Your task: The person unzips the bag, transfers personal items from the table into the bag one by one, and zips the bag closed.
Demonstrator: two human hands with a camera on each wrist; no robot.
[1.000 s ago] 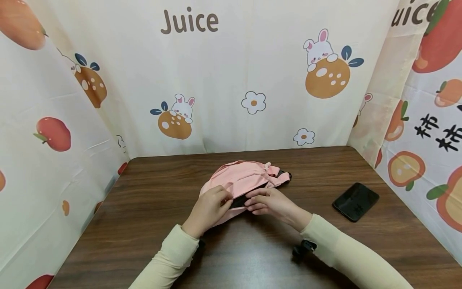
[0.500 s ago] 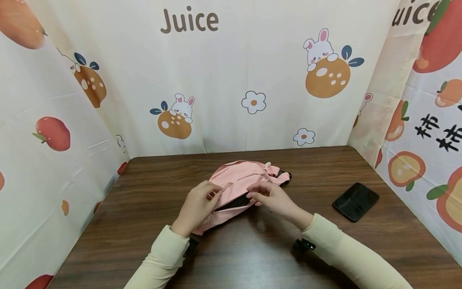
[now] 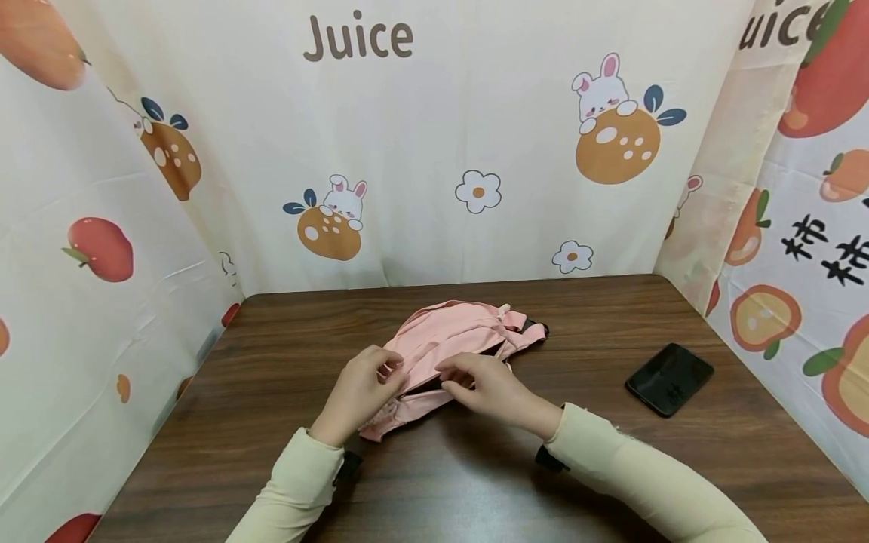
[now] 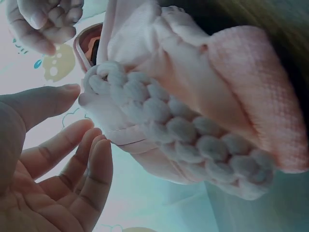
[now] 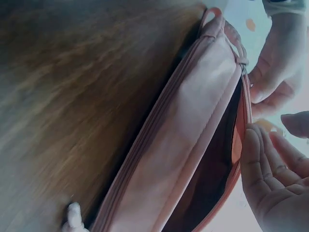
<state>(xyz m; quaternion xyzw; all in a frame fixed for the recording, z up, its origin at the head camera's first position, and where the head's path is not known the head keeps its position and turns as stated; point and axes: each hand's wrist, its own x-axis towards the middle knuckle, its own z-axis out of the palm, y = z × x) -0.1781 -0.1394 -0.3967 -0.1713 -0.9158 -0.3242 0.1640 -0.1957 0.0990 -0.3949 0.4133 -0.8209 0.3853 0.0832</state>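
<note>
A pink fabric bag (image 3: 434,343) lies on the table with its long zipped mouth partly open, a dark interior (image 5: 207,174) showing. My left hand (image 3: 360,388) is at the bag's left end, thumb and fingers apart with nothing between them. Close to its fingertips in the left wrist view hangs a pale braided cord (image 4: 178,130). Over the opening is my right hand (image 3: 495,392); its straight fingers (image 5: 253,159) touch the edge of the mouth in the right wrist view, thumb standing off. The zip pull (image 5: 243,62) sits at one end of the opening.
A black phone (image 3: 669,379) lies to the right on the brown wooden table (image 3: 271,354). Straps (image 3: 529,335) stick out from the bag's right end. Printed curtains (image 3: 421,136) rise behind the table and on both sides.
My left hand has come away from the opening, moving left and slightly down. My right hand has shifted left along the mouth. The bag's lower left end now shows; the phone has not moved.
</note>
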